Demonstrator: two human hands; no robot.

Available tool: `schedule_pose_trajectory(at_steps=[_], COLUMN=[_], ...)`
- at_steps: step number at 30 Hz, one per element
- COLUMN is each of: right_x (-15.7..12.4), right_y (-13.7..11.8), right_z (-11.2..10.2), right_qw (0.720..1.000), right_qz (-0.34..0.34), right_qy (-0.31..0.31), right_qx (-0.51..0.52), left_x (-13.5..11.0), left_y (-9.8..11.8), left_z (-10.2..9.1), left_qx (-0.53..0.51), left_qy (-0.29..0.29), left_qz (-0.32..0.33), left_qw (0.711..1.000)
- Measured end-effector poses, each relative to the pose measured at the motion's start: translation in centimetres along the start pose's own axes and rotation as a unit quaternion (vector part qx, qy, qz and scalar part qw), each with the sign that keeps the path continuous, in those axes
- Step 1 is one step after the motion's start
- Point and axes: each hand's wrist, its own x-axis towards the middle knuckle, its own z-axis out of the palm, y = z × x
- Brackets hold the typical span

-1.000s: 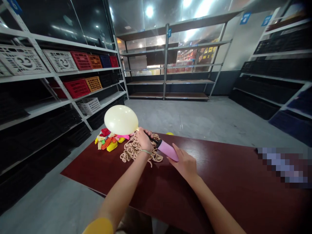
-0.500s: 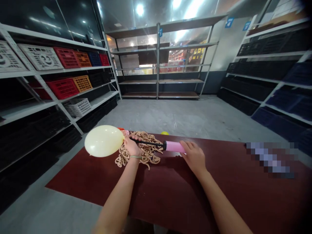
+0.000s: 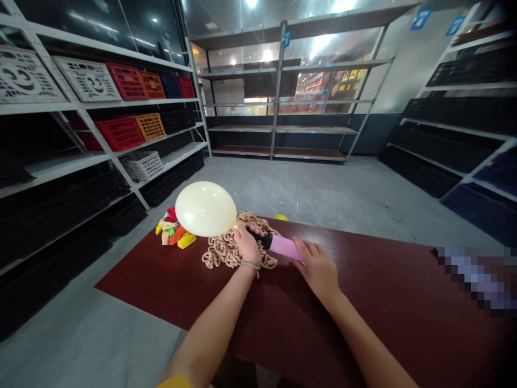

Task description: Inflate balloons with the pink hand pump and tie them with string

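Now, balloon (image 3: 205, 208) on pink pump (image 3: 283, 247).

Yellow sleeve (image 3: 174, 382) on left arm, thin pale-green band (image 3: 251, 264) at left wrist.

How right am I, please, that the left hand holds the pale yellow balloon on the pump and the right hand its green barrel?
Not quite: the head view shows the right hand on a pink barrel, not green; the left hand holds the balloon.

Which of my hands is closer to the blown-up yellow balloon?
Left. The left hand grips the neck of the balloon, touching it; the right hand sits farther right, holding the pink pump.
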Motion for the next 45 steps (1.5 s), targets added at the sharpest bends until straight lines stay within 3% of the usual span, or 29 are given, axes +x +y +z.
schedule_pose_trajectory(at_steps=[5, 9, 12, 17, 22, 36, 45], right_x=[0.0, -0.3, -0.3, -0.1, -0.5, -0.2, -0.4], right_y=[4.4, 6.1, 5.2, 0.6, -2.4, -2.0, -1.5], right_z=[-0.7, -0.6, -0.4, -0.6, -0.7, -0.4, 0.0], right_qw=[0.996, 0.991, 0.992, 0.991, 0.999, 0.999, 1.0], right_qz=[0.046, 0.099, 0.098, 0.109, 0.048, 0.016, 0.003], right_qy=[0.006, 0.006, 0.018, 0.038, -0.023, -0.038, -0.012], right_qx=[-0.08, -0.091, -0.076, -0.067, -0.004, 0.017, 0.028], left_x=[1.5, 2.2, 2.0, 0.1, -1.5, -0.2, -0.1], left_y=[1.9, 2.7, 2.8, 1.8, 0.5, 0.5, 1.6], left_z=[-0.2, -0.5, -0.5, 0.1, 0.6, 0.0, 0.9], left_qx=[-0.016, -0.026, -0.036, -0.031, -0.016, -0.005, -0.006], left_qy=[0.039, 0.044, 0.047, 0.045, -0.002, -0.022, -0.028], left_qz=[0.02, 0.028, 0.032, 0.028, 0.007, 0.039, 0.03], left_qw=[0.999, 0.998, 0.998, 0.998, 1.0, 0.999, 0.999])
